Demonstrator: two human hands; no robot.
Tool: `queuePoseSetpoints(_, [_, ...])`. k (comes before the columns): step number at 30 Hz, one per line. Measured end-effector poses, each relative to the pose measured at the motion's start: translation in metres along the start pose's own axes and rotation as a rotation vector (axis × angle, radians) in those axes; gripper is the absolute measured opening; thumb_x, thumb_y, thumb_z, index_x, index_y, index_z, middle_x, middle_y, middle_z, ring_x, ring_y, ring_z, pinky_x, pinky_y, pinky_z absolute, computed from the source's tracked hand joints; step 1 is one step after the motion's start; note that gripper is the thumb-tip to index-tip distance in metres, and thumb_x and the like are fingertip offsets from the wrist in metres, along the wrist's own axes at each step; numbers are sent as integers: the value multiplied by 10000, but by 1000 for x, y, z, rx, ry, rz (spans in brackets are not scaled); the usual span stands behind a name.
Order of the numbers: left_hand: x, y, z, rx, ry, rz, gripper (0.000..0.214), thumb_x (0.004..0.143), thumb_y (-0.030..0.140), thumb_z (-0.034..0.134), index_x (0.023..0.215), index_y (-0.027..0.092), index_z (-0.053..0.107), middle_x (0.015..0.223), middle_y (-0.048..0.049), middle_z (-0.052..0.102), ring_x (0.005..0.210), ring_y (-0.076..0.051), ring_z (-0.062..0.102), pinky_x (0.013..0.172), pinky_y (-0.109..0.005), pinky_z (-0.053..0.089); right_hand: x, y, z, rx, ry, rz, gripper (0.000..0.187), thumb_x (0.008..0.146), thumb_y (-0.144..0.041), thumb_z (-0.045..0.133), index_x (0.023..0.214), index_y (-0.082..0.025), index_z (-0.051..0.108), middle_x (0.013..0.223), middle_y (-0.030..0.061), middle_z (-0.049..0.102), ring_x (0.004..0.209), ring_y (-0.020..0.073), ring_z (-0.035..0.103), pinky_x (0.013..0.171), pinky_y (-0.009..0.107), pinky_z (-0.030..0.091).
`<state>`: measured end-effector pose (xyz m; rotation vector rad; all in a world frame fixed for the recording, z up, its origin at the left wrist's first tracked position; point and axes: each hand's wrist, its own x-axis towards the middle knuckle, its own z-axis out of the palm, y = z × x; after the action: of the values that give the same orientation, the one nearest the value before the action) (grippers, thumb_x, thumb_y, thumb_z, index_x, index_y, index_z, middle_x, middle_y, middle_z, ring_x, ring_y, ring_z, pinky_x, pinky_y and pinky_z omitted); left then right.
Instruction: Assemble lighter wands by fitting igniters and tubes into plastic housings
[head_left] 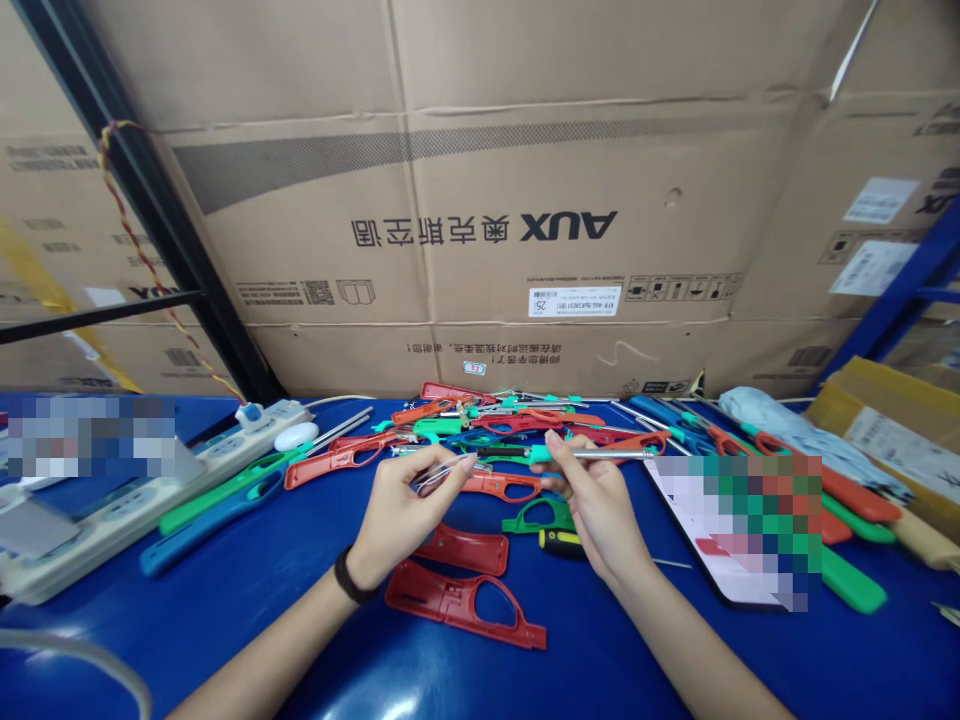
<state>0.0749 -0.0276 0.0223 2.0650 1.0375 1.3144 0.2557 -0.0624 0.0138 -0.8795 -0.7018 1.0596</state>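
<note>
My right hand (600, 500) pinches a metal lighter nozzle tube (619, 454) by its teal collar, the tube pointing right. From the collar a slim black part (502, 452) reaches left to the fingertips of my left hand (401, 515). Those fingers are closed on thin pale wires (439, 474); where they join the black part is hidden. Below the hands, a red lighter shell half (427, 592) lies inside up, with another red shell piece (476, 551) behind it. A green handle piece (517, 524) and a yellow-black screwdriver (559, 543) rest beside my right hand.
Lighter shells and nozzles (517, 420) are heaped at the back of the blue table (315, 620). A power strip (112, 510), with lighters alongside, stands left. At right are a partly blurred phone (709, 560) and several lighters (855, 578). Cardboard (480, 270) walls the back.
</note>
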Motion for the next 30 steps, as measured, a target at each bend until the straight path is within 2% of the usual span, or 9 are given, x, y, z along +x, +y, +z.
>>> queuePoseSetpoints(10, [0,3,-2,-44,20,37,277,814,342,608,616,148,597,520,21,494,471,-92,410,451,-191,320,0,0,1,-11,5,-18,330,572,-363,841,605,-188,563,560,-67,559,603,124,651,481,173,514])
queuePoseSetpoints(14, [2,3,-4,-96,-31,14,283,848,365,562,669,150,602,550,13,525,497,-103,460,479,-191,372,0,-1,1,-34,5,-23,325,578,-372,833,599,-190,564,573,-60,582,601,123,646,479,173,511])
queuePoseSetpoints(21, [2,0,-4,-187,-100,-69,302,857,419,552,746,146,614,527,37,482,445,-88,455,444,-177,377,0,-2,1,-26,-7,-31,328,573,-373,836,593,-189,565,557,-66,566,597,125,647,468,173,507])
queuePoseSetpoints(24, [2,1,-4,-174,-96,-45,280,857,400,557,749,153,633,515,41,483,430,-83,415,427,-178,349,-1,-2,1,-38,-20,-39,326,592,-371,829,598,-187,560,564,-62,570,591,118,645,473,164,507])
queuePoseSetpoints(30, [0,3,-3,-73,-101,25,268,847,364,563,728,145,661,632,-13,608,571,-129,518,518,-199,410,-3,-2,3,-89,-51,-41,343,602,-403,818,627,-195,546,570,-56,607,580,140,658,484,203,518])
